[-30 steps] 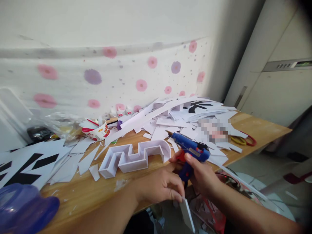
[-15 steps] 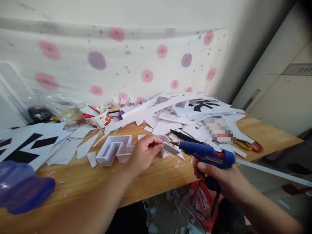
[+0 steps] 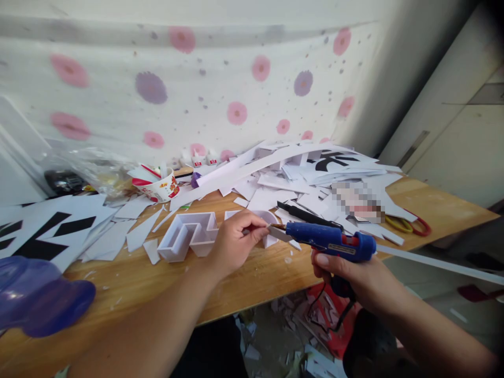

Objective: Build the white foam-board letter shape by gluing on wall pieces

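My right hand is wrapped round the grip of a blue hot glue gun, a long white glue stick poking out of its back. The gun's nozzle points left at a small white foam board piece, which my left hand pinches between thumb and fingertips. Tip and piece look to be touching or nearly so. Under and behind my left hand stand hollow white box shapes: an angular one to its left, and a curved one partly hidden by my fingers.
White offcuts are heaped along the back of the wooden table. A black-handled knife, scissors and a paper cup lie or stand among them. A translucent purple object is at front left. Scraps litter the floor.
The glue gun's nozzle has shifted left to the edge of the foam board piece near my left fingertips. The piece is now turned and more covered by the nozzle. The view has tilted slightly.
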`<state>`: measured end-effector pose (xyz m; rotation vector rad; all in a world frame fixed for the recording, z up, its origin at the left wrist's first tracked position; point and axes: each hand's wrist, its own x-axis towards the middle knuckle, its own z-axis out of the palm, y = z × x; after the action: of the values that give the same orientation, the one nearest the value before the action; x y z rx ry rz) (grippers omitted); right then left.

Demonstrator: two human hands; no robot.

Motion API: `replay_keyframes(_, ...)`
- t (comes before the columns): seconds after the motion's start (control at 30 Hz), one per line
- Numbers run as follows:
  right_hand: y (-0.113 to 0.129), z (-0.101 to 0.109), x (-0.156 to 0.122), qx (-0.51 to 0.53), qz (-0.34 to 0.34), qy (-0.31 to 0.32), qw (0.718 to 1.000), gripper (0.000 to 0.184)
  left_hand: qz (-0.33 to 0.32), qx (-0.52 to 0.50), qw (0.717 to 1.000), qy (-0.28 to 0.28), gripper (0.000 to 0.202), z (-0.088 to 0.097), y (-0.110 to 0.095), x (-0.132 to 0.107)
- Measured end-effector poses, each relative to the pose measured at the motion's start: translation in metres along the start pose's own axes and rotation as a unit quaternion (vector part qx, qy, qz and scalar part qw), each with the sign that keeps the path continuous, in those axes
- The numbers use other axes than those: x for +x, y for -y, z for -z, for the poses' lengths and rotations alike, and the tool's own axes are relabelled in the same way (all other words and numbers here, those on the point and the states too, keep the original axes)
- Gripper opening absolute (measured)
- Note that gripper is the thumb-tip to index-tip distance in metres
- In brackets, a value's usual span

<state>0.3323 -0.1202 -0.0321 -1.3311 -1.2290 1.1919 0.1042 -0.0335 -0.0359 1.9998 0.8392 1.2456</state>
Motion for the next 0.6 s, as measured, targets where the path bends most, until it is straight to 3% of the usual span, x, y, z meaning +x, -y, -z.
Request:
replay_keyframes(0.17,-0.005,0.003,0.002,0.016,-0.036,-0.003,0.999,0.031,-0.017,0.005,1.000,-0.006,0.004,-0.001,0.002,0.000)
replay_keyframes(0.33,0.009,-0.004,-0.007,0.003,-0.079,-0.041,0.996,0.030,-0.035,0.006,0.999,-0.010,0.003,-0.001,0.006,0.001)
replay_keyframes(0.6,0.012,-0.003,-0.010,-0.009,-0.081,-0.030,0.996,0.032,-0.064,0.020,0.998,-0.023,0.003,0.002,0.006,0.001)
